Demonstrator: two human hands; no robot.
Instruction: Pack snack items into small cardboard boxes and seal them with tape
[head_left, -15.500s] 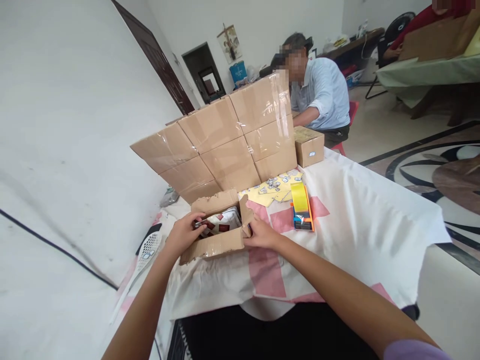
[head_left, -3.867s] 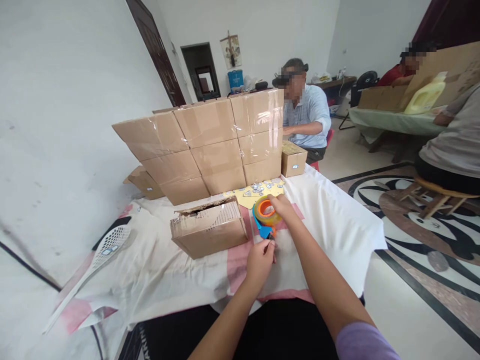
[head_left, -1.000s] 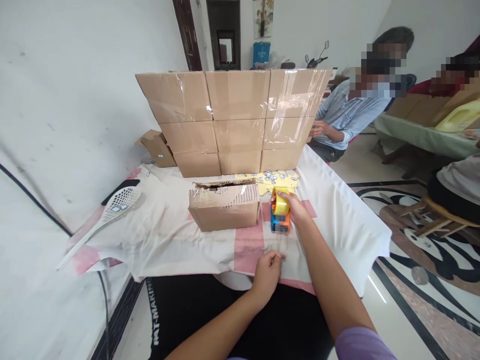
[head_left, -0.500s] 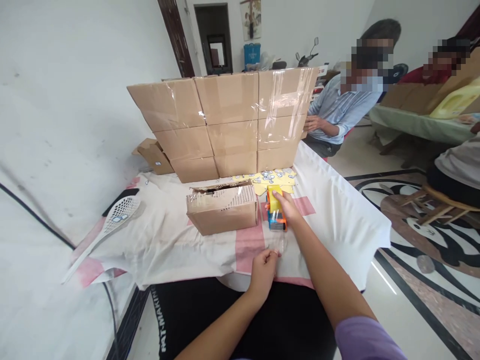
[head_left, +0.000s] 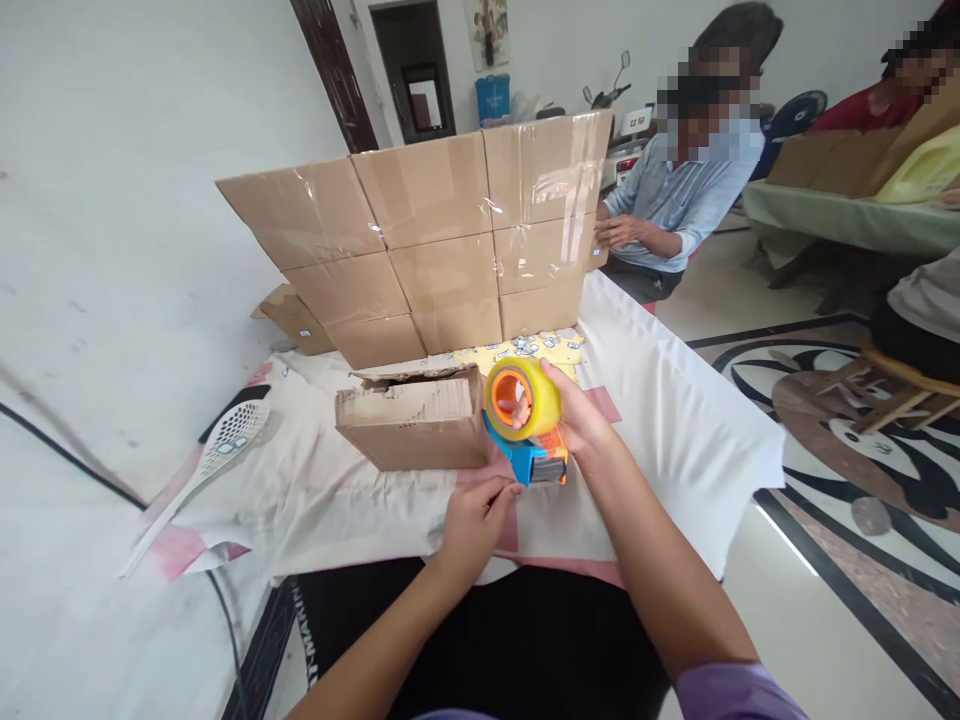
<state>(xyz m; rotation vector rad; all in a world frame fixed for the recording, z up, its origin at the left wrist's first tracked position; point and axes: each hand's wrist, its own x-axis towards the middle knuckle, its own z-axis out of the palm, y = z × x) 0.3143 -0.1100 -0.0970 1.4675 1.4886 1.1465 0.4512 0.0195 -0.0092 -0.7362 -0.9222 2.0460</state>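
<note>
My right hand [head_left: 579, 420] is closed around a tape dispenser [head_left: 529, 425] with a yellow roll, orange core and blue body, lifted off the table beside a small cardboard box [head_left: 414, 428]. Just below the dispenser's blue front, my left hand [head_left: 474, 517] has its fingers pinched together; I cannot make out what they grip. The box lies on the white and pink cloth [head_left: 675, 420], its top flaps roughly folded shut.
A wall of several taped cardboard boxes [head_left: 442, 240] stands behind. A yellow sheet with small pieces [head_left: 551, 347] lies at its foot, and a white plastic swatter [head_left: 217, 455] lies at left. A person in a light blue shirt [head_left: 671, 195] sits at the far end; other people are at right.
My right hand has lifted the tape dispenser off the cloth and turned its roll side toward me. My left hand has moved up from the table edge to the dispenser's front.
</note>
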